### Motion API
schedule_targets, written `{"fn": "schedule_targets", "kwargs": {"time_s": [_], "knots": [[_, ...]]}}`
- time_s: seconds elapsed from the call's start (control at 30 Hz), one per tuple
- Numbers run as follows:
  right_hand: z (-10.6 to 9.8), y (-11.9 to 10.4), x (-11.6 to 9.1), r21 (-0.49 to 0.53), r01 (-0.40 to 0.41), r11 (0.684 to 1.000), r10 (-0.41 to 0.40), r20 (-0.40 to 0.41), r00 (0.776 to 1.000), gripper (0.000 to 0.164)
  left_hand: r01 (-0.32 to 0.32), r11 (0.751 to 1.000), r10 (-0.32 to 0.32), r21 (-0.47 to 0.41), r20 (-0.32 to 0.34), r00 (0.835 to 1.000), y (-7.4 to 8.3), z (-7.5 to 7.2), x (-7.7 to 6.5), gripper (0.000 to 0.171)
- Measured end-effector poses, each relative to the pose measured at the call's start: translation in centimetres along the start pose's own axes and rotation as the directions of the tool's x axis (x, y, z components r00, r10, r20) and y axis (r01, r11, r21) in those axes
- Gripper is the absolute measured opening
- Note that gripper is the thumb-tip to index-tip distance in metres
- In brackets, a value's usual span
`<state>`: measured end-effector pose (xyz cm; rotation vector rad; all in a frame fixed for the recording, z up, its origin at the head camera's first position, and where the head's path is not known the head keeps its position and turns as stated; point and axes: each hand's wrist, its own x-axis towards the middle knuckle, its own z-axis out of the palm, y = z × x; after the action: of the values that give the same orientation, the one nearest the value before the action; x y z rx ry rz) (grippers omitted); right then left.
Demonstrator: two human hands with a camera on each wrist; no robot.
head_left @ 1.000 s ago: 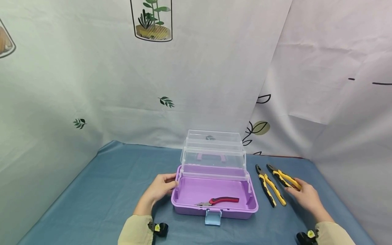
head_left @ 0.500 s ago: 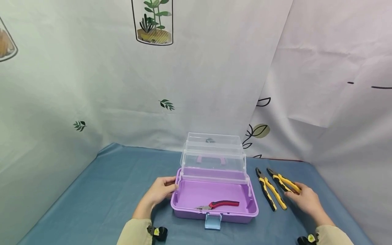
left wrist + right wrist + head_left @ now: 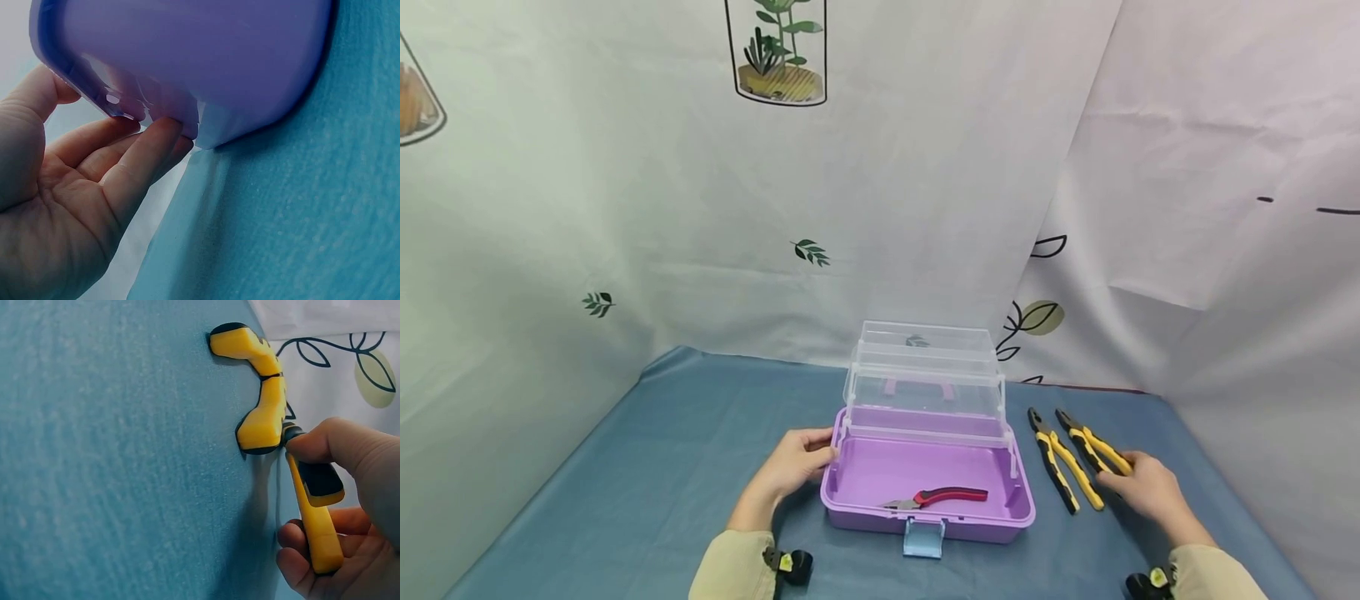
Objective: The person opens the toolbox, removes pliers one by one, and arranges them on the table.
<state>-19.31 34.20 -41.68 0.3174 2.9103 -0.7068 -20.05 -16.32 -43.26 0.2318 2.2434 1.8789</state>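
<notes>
A purple plastic toolbox (image 3: 917, 467) stands with its clear lid (image 3: 925, 342) raised at the back. My left hand (image 3: 793, 465) pinches its left wall, thumb at the rim and fingertips against the outside, as the left wrist view shows. Inside, along the front, lie pliers with red and black handles (image 3: 955, 494). To the right, my right hand (image 3: 1150, 490) holds yellow-and-black pliers (image 3: 1077, 428) by the spread handles, thumb on one handle (image 3: 320, 478) and fingers round the other. A second yellow-and-black pair of pliers (image 3: 1045, 432) lies between that pair and the box.
A light blue latch (image 3: 922, 538) hangs down at the box's front. Blue cloth (image 3: 700, 467) covers the table. White printed fabric (image 3: 925, 167) hangs behind it and at both sides.
Both hands keep their places, the left on the toolbox and the right on the pliers. The head view shifts slightly.
</notes>
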Motion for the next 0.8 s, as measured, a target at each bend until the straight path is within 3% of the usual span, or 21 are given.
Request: {"fn": "schedule_targets", "kwargs": {"time_s": [0.8], "knots": [[0.32,0.43,0.09,-0.034,0.020,0.999,-0.019,0.030,0.999,0.091,0.008,1.000,-0.008,-0.012,0.009,1.000,-0.08,-0.04,0.30,0.054]]}}
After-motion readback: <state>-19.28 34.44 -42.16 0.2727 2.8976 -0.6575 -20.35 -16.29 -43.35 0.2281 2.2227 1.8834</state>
